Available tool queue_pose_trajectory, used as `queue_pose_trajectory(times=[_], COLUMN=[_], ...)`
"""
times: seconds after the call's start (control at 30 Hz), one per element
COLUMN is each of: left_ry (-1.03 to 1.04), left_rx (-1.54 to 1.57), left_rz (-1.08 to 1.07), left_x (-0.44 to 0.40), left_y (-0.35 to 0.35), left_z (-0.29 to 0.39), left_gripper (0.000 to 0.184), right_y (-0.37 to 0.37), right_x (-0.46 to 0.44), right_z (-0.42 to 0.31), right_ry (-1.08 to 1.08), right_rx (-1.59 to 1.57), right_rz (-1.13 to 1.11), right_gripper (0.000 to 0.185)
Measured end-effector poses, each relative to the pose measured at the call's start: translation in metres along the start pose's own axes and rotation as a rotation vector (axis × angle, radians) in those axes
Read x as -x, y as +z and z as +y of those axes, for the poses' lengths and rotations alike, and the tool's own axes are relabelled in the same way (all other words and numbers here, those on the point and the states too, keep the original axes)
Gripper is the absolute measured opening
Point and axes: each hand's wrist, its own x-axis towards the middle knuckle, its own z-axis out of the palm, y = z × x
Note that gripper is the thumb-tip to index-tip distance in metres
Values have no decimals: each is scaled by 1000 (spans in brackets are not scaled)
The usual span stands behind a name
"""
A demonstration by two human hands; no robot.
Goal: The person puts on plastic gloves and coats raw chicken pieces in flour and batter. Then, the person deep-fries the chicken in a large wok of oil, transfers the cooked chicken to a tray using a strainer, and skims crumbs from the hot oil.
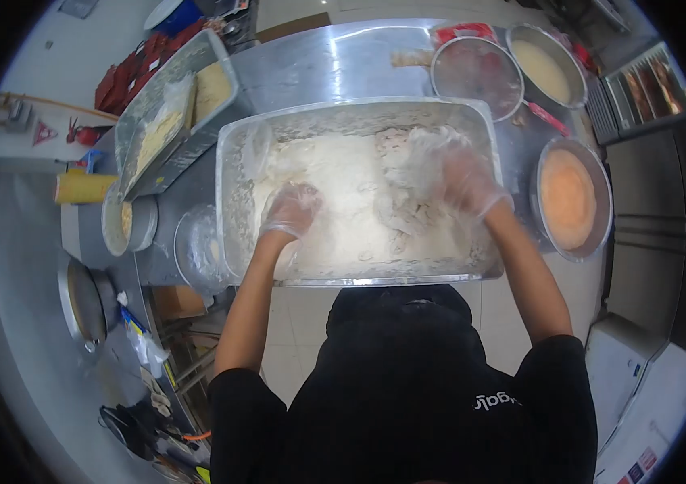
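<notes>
A large clear tub (359, 272) stands on the steel table in front of me, with white flour (347, 189) spread over its bottom. My left hand (294, 211), in a clear plastic glove, is down in the left part of the tub at the flour. Its fingers curl inward, and what they may hold is hidden. My right hand (472, 181), gloved the same way, is over the right part and smeared by motion. Flour-coated pieces (407, 211) lie in the flour beside it. Whether the right hand touches them is unclear.
A steel bowl of orange mixture (570, 199) is at the right. Behind the tub's right corner stand a sieve (477, 79) and a bowl of pale liquid (543, 71). A grey bin (234, 101) and a small pot (143, 222) stand at the left.
</notes>
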Motion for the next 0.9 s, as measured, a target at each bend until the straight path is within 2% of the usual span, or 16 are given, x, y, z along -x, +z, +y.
queue_pose_trajectory(times=[0.07, 0.17, 0.23, 0.3, 0.4, 0.5, 0.53, 0.6, 0.73, 0.8, 0.9], left_ry=[-94, 29, -140, -461, -527, -422, -407, -380, -430, -427, -537], left_rx=[17, 68, 631, 1196, 1450, 1572, 1564, 1549, 1237, 1196, 1162], left_rz=[67, -72, -106, -146, -70, 70, 52, 10, 126, 169, 265], left_x=[18, 5, 14, 16, 15, 6, 8, 14, 25, 24, 22], left_y=[-17, 10, -1, -20, -34, -24, -28, -37, -48, -42, -44], left_z=[27, -8, 18, 49, 53, 25, 20, 17, 13, 2, 4], left_gripper=[34, 42, 50, 53, 47, 45, 44, 41, 36, 34, 24], right_y=[30, 22, 13, 8, 4, -3, -7, -3, 6, 7, 7], right_x=[0, -2, -4, -5, -15, -21, -23, -26, -35, -37, -36], right_z=[-4, -36, -68, -96, -128, -154, -162, -170, -185, -193, -200], right_ry=[-78, -219, -301, -365, -438, -458, -451, -506, -630, -643, -662], right_rx=[-92, -35, 43, 110, 57, 109, 148, 169, 229, 237, 231], right_rz=[5, 49, 80, 79, -33, -208, -272, -235, -110, -144, -203], right_gripper=[48, 60, 64, 64, 64, 63, 64, 63, 62, 61, 60])
